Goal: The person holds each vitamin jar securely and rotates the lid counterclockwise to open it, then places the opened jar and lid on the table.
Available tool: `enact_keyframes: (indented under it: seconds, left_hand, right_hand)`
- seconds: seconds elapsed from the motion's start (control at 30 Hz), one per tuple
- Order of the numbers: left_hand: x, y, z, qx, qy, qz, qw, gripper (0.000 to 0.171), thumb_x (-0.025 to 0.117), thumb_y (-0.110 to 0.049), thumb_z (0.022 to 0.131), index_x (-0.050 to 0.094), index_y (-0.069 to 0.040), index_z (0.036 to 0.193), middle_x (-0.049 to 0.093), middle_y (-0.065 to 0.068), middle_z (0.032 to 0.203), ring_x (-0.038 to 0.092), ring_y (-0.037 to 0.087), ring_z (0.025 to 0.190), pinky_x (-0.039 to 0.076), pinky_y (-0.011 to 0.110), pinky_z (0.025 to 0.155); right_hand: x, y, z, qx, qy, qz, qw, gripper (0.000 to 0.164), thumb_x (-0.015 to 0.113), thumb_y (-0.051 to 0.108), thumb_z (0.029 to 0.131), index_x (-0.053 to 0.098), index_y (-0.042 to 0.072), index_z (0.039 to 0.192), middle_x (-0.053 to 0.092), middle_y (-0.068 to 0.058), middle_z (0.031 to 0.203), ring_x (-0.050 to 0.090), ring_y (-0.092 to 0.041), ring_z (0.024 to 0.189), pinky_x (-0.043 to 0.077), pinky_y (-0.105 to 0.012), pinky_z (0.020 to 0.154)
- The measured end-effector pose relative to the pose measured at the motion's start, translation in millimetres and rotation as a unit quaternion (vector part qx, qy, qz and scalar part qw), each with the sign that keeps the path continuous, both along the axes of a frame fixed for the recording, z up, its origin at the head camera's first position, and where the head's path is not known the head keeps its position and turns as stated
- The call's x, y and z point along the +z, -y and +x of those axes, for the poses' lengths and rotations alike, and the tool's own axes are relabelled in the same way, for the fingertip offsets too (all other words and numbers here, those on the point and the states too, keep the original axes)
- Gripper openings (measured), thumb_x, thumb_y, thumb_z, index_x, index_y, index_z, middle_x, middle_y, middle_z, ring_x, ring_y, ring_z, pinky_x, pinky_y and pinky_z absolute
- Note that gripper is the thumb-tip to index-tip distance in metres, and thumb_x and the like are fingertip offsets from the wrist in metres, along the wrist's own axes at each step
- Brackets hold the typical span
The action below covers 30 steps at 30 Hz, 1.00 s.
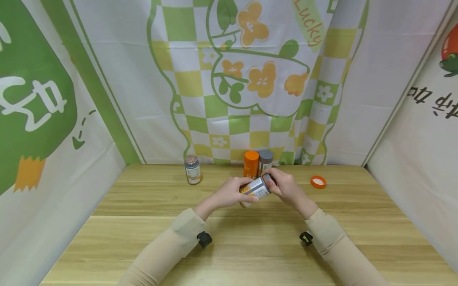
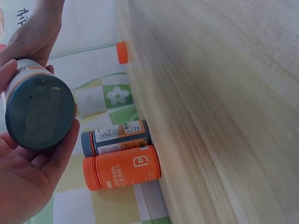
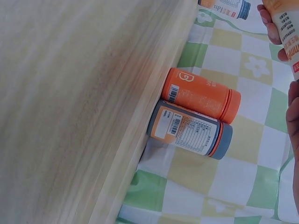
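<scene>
A supplement bottle [image 1: 258, 188] with a white, grey and orange label is held tilted above the table, its cap end up and to the right. My left hand [image 1: 230, 194] grips its body, thumb on one side and fingers on the other. At the cap end my right hand [image 1: 286, 186] holds the grey cap, just above an orange ring. In the left wrist view the bottle's dark round base [image 2: 39, 114] faces the camera. The right wrist view catches only part of the bottle [image 3: 287, 28] at its edge.
Behind the hands stand an orange bottle [image 1: 251, 162] and a grey-capped bottle [image 1: 265, 158], side by side. Farther left is another bottle [image 1: 193, 173] with a reddish speckled top. An orange cap [image 1: 318, 182] with a white inside lies at the right on the wooden table [image 1: 250, 254].
</scene>
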<state>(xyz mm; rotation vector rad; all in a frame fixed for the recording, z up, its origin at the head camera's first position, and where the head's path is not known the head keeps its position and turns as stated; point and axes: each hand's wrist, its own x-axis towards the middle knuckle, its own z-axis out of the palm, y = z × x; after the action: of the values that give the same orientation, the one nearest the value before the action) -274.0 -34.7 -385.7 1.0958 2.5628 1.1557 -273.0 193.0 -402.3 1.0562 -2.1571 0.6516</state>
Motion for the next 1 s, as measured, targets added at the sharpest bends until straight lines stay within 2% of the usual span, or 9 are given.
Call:
enact_keyframes:
  seconds: [0.2,0.3,0.43,0.6,0.8,1.0]
  left_hand:
    - [1.4,1.3,1.4,0.005,0.011,-0.006,0.9999,0.052,0.074,-0.037,0.078,0.061,-0.012,0.122,0.065,0.005,0.094,0.056,0.011,0.075,0.048,0.024,0.064]
    - [2.0,1.5,2.4,0.008,0.004,-0.009,0.9999,0.052,0.074,-0.038,0.078,0.061,-0.013,0.122,0.066,0.004,0.094,0.057,0.011,0.075,0.048,0.025,0.064]
    - [1.3,1.3,3.5,0.017,-0.022,-0.022,0.9994,0.052,0.074,-0.04,0.078,0.061,-0.014,0.121,0.066,0.002,0.092,0.057,0.011,0.074,0.048,0.025,0.063]
    - [-0.4,0.4,4.5,0.033,-0.066,-0.045,0.9963,0.053,0.074,-0.042,0.077,0.061,-0.014,0.121,0.065,-0.002,0.088,0.057,0.009,0.071,0.046,0.023,0.061]
    - [0.6,-0.7,6.5,0.049,-0.113,-0.074,0.9896,0.056,0.073,-0.044,0.077,0.06,-0.013,0.122,0.067,-0.001,0.088,0.056,0.007,0.069,0.044,0.022,0.06]
    - [0.6,-1.9,7.7,0.064,-0.136,-0.087,0.9848,0.057,0.074,-0.043,0.077,0.06,-0.013,0.123,0.068,0.0,0.091,0.056,0.008,0.07,0.043,0.023,0.06]
  right_hand:
    - [0.5,-1.1,2.1,0.012,0.018,-0.005,1.0,0.032,0.038,0.034,0.101,0.055,0.008,0.11,0.063,-0.007,0.097,0.057,-0.013,0.073,0.05,-0.027,0.059]
    - [0.9,-1.4,3.3,0.014,0.031,-0.01,0.999,0.034,0.037,0.036,0.101,0.056,0.009,0.111,0.062,-0.006,0.098,0.057,-0.012,0.075,0.05,-0.027,0.06]
    - [1.1,-0.8,4.9,0.014,0.059,-0.019,0.998,0.025,0.042,0.028,0.101,0.057,0.01,0.111,0.062,-0.004,0.097,0.057,-0.011,0.075,0.051,-0.025,0.06]
    - [3.7,2.7,7.6,0.003,0.124,-0.04,0.991,0.017,0.046,0.018,0.1,0.059,0.014,0.109,0.063,-0.003,0.096,0.058,-0.01,0.075,0.051,-0.024,0.061]
    - [6.5,5.6,9.6,-0.034,0.172,-0.055,0.983,0.02,0.045,0.021,0.101,0.063,0.016,0.105,0.066,-0.001,0.096,0.057,-0.01,0.074,0.049,-0.026,0.062]
    - [9.5,7.6,11.8,-0.056,0.226,-0.075,0.97,0.024,0.043,0.027,0.101,0.064,0.015,0.106,0.067,-0.003,0.095,0.059,-0.011,0.075,0.05,-0.027,0.063]
